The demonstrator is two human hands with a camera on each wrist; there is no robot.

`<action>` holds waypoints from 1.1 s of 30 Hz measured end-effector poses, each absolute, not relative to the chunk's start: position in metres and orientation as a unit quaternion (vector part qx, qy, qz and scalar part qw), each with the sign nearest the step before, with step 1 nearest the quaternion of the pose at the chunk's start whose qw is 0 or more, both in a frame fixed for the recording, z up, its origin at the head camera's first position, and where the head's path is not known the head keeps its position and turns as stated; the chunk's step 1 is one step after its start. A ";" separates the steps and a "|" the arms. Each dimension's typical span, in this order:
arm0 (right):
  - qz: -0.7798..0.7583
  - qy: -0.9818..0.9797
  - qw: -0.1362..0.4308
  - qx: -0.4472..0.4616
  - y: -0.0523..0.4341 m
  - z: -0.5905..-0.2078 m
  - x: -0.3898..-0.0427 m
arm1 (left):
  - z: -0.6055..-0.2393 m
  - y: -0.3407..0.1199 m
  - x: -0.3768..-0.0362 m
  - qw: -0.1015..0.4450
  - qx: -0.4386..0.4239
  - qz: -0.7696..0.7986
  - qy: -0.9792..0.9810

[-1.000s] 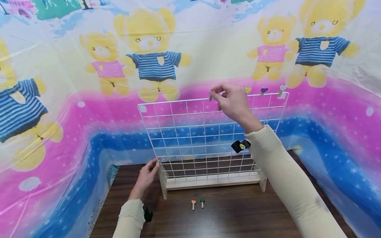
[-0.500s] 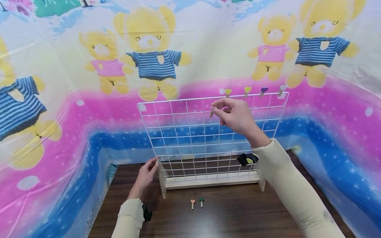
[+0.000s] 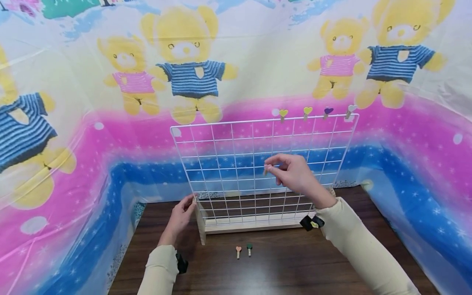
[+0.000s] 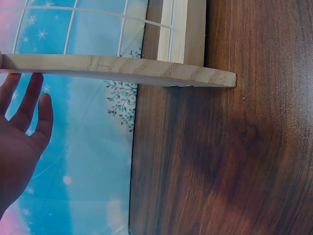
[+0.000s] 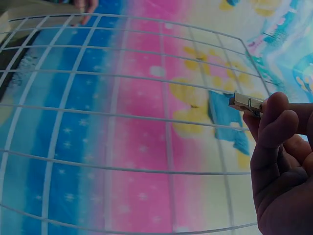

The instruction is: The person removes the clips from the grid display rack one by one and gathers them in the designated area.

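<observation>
In the head view my right hand (image 3: 295, 174) pinches a small wooden clothespin (image 3: 266, 169) in front of the white wire grid (image 3: 253, 153). The right wrist view shows the clothespin (image 5: 244, 103) sticking out past the thumb and finger, its metal spring visible. My left hand (image 3: 181, 217) holds the upper end of the left wooden side post (image 3: 200, 225) of the stand; in the left wrist view its other fingers (image 4: 34, 98) lie nearly straight by the outer face. Along the top wire sit two yellow heart clothespins (image 3: 283, 114), a purple one (image 3: 328, 111) and a white one (image 3: 351, 110).
On the dark wooden table (image 3: 287, 262), in front of the stand, lie an orange heart clothespin (image 3: 238, 251) and a green one (image 3: 249, 249). A wooden crosspiece (image 3: 250, 224) runs along the stand's base. A bear-printed cloth (image 3: 258, 49) hangs behind and at both sides.
My right hand has come down from the top wire to mid-grid with the clothespin, uncovering the leftmost yellow heart clothespin. My left hand stays at the side post.
</observation>
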State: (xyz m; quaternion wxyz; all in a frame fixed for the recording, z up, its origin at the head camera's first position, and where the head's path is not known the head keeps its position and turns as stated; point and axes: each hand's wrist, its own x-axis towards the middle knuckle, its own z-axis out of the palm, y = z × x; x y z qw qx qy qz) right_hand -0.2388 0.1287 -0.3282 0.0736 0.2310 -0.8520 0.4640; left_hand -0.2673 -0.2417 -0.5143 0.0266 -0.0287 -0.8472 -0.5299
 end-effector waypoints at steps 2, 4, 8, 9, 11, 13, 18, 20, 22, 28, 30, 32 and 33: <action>0.458 -0.857 0.059 0.227 0.130 -0.339 -0.237 | -0.514 -0.242 -0.268 0.030 -0.030 -0.531 -0.847; 0.457 -0.861 0.044 0.219 0.131 -0.352 -0.236 | -0.515 -0.242 -0.268 0.031 -0.030 -0.532 -0.846; 0.461 -0.864 0.015 0.204 0.132 -0.379 -0.235 | -0.516 -0.242 -0.268 0.031 -0.029 -0.533 -0.845; 0.465 -0.862 0.007 0.202 0.132 -0.386 -0.235 | -0.517 -0.243 -0.268 0.032 -0.029 -0.532 -0.845; 0.468 -0.861 -0.003 0.201 0.131 -0.399 -0.235 | -0.517 -0.243 -0.269 0.035 -0.031 -0.532 -0.846; 0.466 -0.861 -0.010 0.203 0.131 -0.412 -0.235 | -0.517 -0.243 -0.269 0.037 -0.033 -0.534 -0.844; 0.460 -0.863 -0.015 0.209 0.130 -0.440 -0.233 | -0.516 -0.242 -0.269 0.038 -0.035 -0.535 -0.843; 0.459 -0.863 -0.018 0.212 0.131 -0.450 -0.232 | -0.516 -0.242 -0.268 0.035 -0.033 -0.535 -0.844; 0.455 -0.863 -0.021 0.216 0.131 -0.461 -0.231 | -0.516 -0.241 -0.268 0.033 -0.031 -0.533 -0.845; 0.447 -0.867 -0.037 0.219 0.133 -0.493 -0.230 | -0.516 -0.241 -0.269 0.036 -0.030 -0.533 -0.845; 0.440 -0.869 -0.038 0.222 0.133 -0.504 -0.231 | -0.516 -0.241 -0.269 0.039 -0.032 -0.530 -0.846; 0.434 -0.871 -0.038 0.225 0.133 -0.516 -0.232 | -0.517 -0.241 -0.269 0.041 -0.035 -0.529 -0.847; 0.432 -0.872 -0.038 0.228 0.133 -0.522 -0.233 | -0.517 -0.241 -0.269 0.042 -0.035 -0.529 -0.847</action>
